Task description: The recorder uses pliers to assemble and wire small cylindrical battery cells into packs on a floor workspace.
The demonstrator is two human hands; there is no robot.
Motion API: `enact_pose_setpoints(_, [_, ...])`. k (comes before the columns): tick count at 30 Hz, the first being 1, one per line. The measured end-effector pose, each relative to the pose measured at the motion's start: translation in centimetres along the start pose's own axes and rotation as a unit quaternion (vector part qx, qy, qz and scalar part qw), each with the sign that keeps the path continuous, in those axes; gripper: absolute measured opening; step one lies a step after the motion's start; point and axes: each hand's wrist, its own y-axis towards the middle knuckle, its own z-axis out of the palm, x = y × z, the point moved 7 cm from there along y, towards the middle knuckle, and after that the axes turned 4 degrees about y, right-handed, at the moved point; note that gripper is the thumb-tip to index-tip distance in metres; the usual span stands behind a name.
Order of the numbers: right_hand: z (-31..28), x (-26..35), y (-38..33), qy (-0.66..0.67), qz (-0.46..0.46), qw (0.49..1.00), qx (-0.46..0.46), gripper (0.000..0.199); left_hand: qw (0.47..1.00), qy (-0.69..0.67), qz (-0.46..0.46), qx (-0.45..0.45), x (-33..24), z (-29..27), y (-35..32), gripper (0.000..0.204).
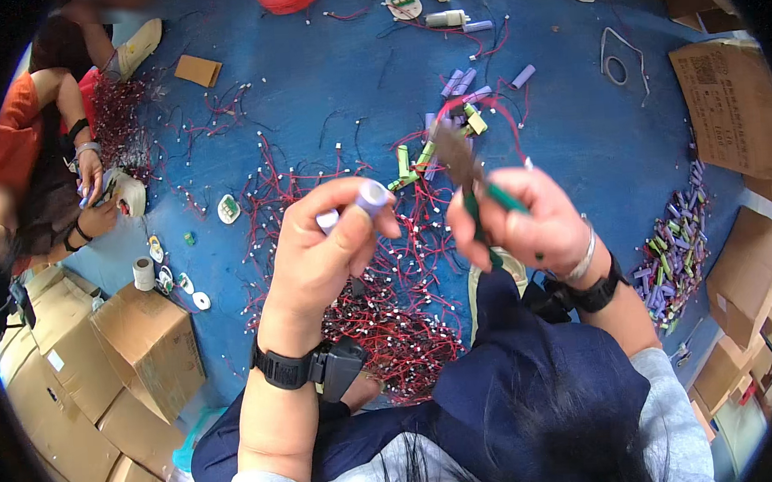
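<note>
Two hands work above a blue floor (pixel 323 77). The left hand (pixel 329 244) pinches one purple cylindrical cell (pixel 371 194) between thumb and fingertips, raised before the chest. The right hand (pixel 522 224) closes its fingers around one pair of green-handled pliers (pixel 481 204). Below lies one heap of red wires (pixel 382 321); one pile of purple cells (pixel 674 250) sits right, cardboard boxes (pixel 145 344) left
</note>
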Motion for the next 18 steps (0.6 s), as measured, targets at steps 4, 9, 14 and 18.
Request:
enact_pose_setpoints(4, [-4.2, -0.8, -0.6, -0.528, -0.024, 0.848, -0.041, 0.027, 0.992, -0.101, -0.048, -0.051, 3.2, -1.7, 0.8, 0.032])
enact_pose_setpoints(9, [-6.4, -10.5, -6.6, -0.772, 0.305, 0.506, 0.235, 0.021, 0.963, -0.183, -0.139, -0.138, 6.1, -2.0, 2.4, 0.025])
enact_pose_setpoints(14, [-8.3, -7.7, -7.0, -0.823, 0.195, 0.532, 0.041, 0.021, 0.978, 0.08, -0.183, -0.062, 9.6, -0.1, 8.0, 0.019])
enact_pose_setpoints(18, [-9.0, -4.2, -7.1, -0.794, 0.145, 0.585, -0.08, 0.023, 0.834, 0.541, -0.05, -0.098, 9.3, 3.8, 11.9, 0.03])
